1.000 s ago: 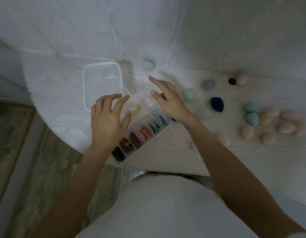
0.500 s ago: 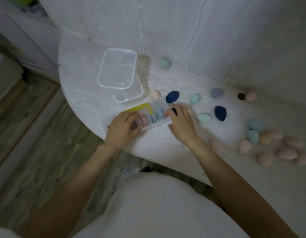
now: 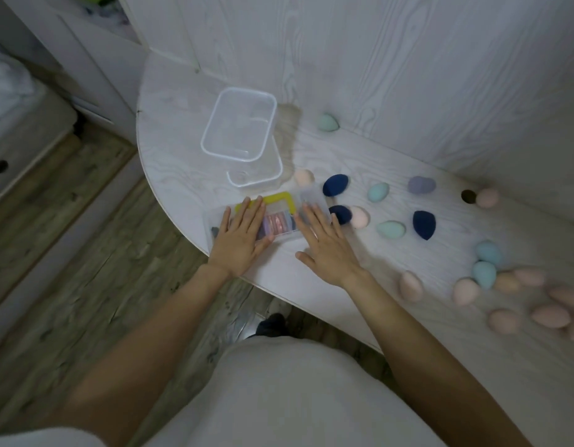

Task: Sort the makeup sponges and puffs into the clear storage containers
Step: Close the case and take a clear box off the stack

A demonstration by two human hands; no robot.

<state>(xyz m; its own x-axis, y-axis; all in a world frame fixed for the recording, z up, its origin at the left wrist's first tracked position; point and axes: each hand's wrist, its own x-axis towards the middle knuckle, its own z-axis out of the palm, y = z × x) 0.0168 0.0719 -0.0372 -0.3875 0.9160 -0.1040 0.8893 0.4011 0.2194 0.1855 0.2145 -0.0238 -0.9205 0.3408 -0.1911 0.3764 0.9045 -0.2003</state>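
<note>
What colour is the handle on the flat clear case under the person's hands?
Yellow: the handle on the flat clear case shows best in the head view, the only one.

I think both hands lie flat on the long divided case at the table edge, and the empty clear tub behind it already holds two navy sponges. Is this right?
Not quite. The head view shows the clear tub holds no sponges; the navy sponges lie loose on the table. The rest stands: the left hand and the right hand lie flat on the long divided case at the table edge.
</note>
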